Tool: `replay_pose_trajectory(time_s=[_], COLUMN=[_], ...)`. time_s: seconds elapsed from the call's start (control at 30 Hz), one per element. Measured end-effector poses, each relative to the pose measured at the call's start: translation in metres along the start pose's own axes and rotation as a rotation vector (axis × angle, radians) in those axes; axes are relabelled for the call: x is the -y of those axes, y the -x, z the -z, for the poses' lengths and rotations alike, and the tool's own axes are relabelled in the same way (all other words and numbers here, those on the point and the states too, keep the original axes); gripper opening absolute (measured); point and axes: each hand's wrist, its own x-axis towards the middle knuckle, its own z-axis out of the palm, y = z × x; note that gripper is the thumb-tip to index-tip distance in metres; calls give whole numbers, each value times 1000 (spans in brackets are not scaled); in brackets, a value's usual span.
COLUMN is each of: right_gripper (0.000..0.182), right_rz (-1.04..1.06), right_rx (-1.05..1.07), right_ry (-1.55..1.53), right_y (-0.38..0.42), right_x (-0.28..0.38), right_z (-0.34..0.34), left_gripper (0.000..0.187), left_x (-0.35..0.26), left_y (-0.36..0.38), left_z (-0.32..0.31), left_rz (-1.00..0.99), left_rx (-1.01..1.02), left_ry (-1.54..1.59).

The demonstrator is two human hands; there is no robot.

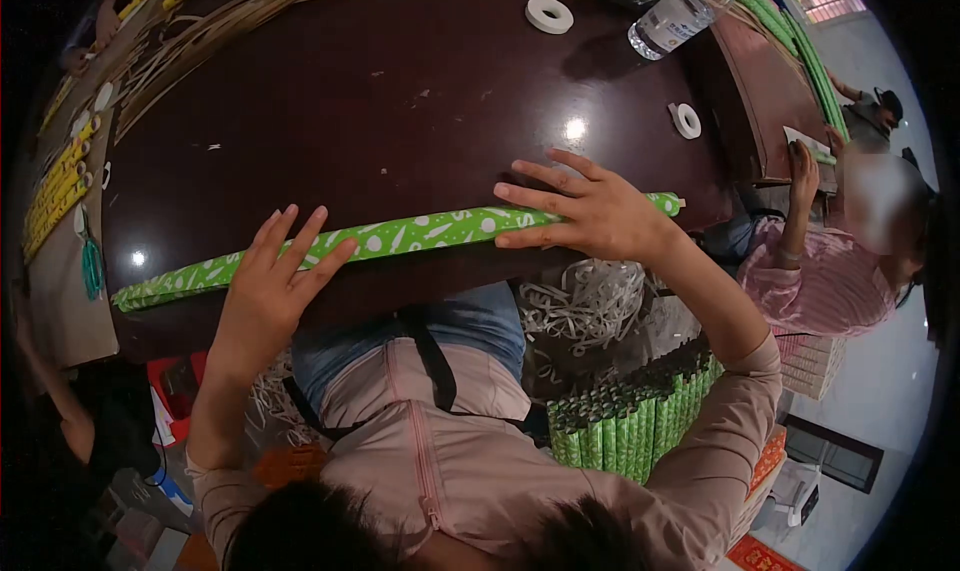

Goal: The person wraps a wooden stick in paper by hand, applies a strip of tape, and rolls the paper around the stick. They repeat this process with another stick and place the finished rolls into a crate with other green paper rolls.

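Has a long, slim, bright-green paper-like roll with printed white shapes (425, 231) lying along the front part of a glossy, dark red-brown table (320, 111), slanting slightly away toward the right. Lays a bare left hand (268, 289) across the left part of it, fingers spread and extending past its far side. Lays a bare right hand (605, 211) across the right part, fingers fanned wide and nearly straight. Appears to touch the roll with both hands, each open rather than wrapped around it (cannot tell how firmly either presses). Leaves a stretch of green showing between the hands, with both ends sticking out beyond them.

Farther back on the table: a flat, white, ring-shaped tape roll (534, 12) near the far edge, a clear plastic bottle with a pale label (665, 29) to its right, and another white tape ring (680, 123) toward the right side. Along the far edge: a curving sheaf of thin brown strips (240, 16). Off to the left: a row of yellow printed tubes (62, 186).

Below the near edge, right of the lap: a tangle of pale, narrow strips (590, 301) and a dense bundle of green-and-white patterned tubes (625, 431). At far right: a co-worker in a pink striped shirt (825, 281), one hand raised.
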Motion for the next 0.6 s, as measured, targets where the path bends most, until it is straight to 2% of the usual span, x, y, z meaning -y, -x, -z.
replay_pose_trajectory(time_s=[0.07, 0.13, 0.27, 0.47, 0.57, 0.6], right_gripper=[71, 72, 76, 77, 75, 73], right_rz=[9, -74, -116, -71, -68, -73], right_rx=[-28, -123, -69, -20, -60, -121], right_ry=[-27, -262, -207, -120, -67, -134], right_y=[4, 8, 14, 30, 38, 40], right_x=[0, 1, 2, -3, -3, -4], right_z=[-5, -9, -5, -6, -6, -5], left_gripper=[62, 61, 57, 54, 52, 52], left_x=[0, 2, 4, 3, 3, 3], left_y=[-1, -1, -2, -5, -4, -4], left_z=[1, 1, 3, 5, 5, 5], left_rz=[0, 0, 5, 5, 6, 1], left_rx=[-28, -11, 19, 17, 19, 14], left_ry=[-23, -24, -5, 3, 9, 12])
